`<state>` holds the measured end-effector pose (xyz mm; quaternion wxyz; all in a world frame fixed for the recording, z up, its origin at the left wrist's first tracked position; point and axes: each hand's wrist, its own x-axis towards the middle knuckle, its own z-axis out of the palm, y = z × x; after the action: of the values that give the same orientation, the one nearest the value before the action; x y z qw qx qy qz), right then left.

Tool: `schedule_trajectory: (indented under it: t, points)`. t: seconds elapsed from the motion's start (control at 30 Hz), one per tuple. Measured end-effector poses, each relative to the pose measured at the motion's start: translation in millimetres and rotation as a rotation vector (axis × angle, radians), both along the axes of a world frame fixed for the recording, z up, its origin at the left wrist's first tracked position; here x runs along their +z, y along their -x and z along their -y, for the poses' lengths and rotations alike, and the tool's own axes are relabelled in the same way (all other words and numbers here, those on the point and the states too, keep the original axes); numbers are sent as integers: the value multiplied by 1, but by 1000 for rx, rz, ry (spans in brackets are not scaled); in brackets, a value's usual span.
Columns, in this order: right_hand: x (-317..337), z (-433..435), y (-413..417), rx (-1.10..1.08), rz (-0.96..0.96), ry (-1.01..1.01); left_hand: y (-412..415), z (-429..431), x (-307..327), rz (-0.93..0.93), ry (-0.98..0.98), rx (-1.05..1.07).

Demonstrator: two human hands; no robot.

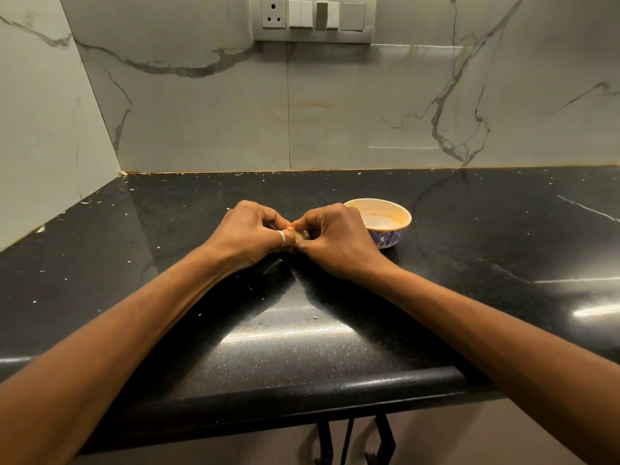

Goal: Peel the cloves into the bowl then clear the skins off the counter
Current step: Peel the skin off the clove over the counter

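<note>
My left hand (250, 234) and my right hand (335, 238) meet fingertip to fingertip over the middle of the black counter (302, 337). Both pinch a small pale clove (300, 233), mostly hidden between the fingers. A ring sits on a finger of the left hand. Just right of the right hand stands a small bowl (389, 238), blue-patterned outside and cream inside. I see no cloves in the visible part of its inside. Tiny pale flecks of skin (314, 317) lie scattered on the counter.
A marble-patterned wall rises behind the counter and along its left side. A switch panel with a socket (313, 16) hangs high on the back wall. The counter's rounded front edge (302, 387) runs below my forearms, with dark cabinet handles (349, 437) beneath it.
</note>
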<state>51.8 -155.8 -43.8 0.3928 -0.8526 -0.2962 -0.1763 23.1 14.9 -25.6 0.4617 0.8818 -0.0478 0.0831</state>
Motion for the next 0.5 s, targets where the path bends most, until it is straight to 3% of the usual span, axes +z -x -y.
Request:
schedule_trajectory:
  t: [0.5]
  points:
    - [4, 1, 4, -31, -64, -33, 3, 5, -4, 3, 92, 64]
